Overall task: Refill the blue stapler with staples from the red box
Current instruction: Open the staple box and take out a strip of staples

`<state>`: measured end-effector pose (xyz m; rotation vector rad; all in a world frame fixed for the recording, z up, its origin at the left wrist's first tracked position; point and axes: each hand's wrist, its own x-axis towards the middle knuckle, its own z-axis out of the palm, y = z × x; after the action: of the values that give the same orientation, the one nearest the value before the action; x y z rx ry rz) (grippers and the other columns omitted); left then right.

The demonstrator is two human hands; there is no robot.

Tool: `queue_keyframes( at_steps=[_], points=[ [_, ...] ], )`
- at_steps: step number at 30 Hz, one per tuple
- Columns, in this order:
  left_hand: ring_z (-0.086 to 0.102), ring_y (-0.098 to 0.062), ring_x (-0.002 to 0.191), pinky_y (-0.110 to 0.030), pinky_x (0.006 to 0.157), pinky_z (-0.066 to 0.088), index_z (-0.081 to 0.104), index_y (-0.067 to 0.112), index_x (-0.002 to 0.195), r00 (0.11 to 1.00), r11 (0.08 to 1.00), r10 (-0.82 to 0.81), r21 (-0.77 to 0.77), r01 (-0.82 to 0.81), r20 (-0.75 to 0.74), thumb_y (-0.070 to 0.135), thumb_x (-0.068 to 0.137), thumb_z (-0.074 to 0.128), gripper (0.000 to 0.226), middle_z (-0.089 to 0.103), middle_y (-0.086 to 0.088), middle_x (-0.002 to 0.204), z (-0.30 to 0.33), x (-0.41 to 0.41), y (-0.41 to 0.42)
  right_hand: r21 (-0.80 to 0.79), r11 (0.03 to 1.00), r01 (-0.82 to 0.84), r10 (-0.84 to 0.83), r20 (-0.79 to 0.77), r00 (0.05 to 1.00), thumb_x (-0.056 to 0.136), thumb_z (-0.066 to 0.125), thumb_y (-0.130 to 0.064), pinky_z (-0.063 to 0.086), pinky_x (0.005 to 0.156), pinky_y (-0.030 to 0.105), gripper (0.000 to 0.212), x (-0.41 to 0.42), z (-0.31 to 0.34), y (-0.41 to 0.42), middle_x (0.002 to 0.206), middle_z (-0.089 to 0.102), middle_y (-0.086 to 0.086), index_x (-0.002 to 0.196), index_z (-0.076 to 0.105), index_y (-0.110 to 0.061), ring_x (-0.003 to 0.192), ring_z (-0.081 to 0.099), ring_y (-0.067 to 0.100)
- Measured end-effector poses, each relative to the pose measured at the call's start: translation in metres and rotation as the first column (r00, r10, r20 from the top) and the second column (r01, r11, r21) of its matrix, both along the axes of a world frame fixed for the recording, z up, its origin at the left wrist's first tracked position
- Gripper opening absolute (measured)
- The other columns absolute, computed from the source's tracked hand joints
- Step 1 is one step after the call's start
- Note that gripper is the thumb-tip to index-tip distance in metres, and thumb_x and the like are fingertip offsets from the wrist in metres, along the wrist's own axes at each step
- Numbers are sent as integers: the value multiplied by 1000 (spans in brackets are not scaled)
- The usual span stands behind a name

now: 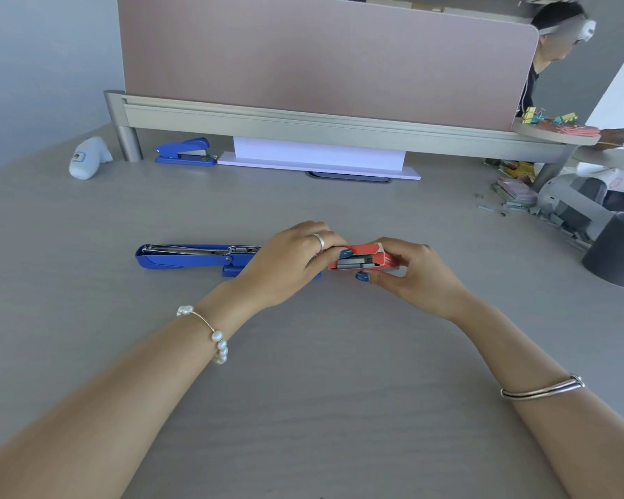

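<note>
Red cardboard shows between our hands at mid-desk: our right hand (411, 279) grips the red box (366, 260) by its right end, while our left hand (289, 264) pinches at the grey staples (355, 262) in its open left side. Left of the box, the blue stapler (195, 255) lies opened flat on the grey desk (303, 408), its right end hidden under our left hand.
</note>
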<state>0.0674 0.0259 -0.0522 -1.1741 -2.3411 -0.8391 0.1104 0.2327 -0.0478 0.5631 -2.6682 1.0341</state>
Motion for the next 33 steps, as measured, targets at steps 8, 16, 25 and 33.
queue_keyframes(
  at_steps=[8,16,25,33],
  points=[
    [44,-10,81,-27,64,42,60,18,110,979,994,-9,-110,-13,-204,42,85,45,37,63,-3,87,0,-1,-1,-50,999,2,-1,28,1000,78,69,-14,50,81,26,27,1,1,-3,95,69,-8,103,64,-22,86,62,7],
    [51,-14,67,-32,60,49,50,24,123,989,1000,20,1,-20,-144,25,93,38,33,62,-5,88,6,5,-3,-61,998,32,-29,53,998,78,70,-18,51,83,42,25,1,0,-1,94,71,4,102,63,-18,86,64,21],
    [63,-23,71,-30,38,45,64,15,90,930,988,22,-134,-76,-366,3,82,41,27,66,-6,105,7,8,1,-78,996,35,-30,71,997,78,70,-20,51,85,42,29,1,0,-2,97,71,3,106,63,-20,88,65,19],
    [59,-24,84,-39,68,51,62,21,116,945,988,22,-135,-70,-325,20,89,44,33,62,-5,116,-1,10,4,-146,989,30,-18,83,996,79,69,-19,52,87,41,27,4,4,-3,101,72,2,106,63,-23,93,67,15]
  ],
)
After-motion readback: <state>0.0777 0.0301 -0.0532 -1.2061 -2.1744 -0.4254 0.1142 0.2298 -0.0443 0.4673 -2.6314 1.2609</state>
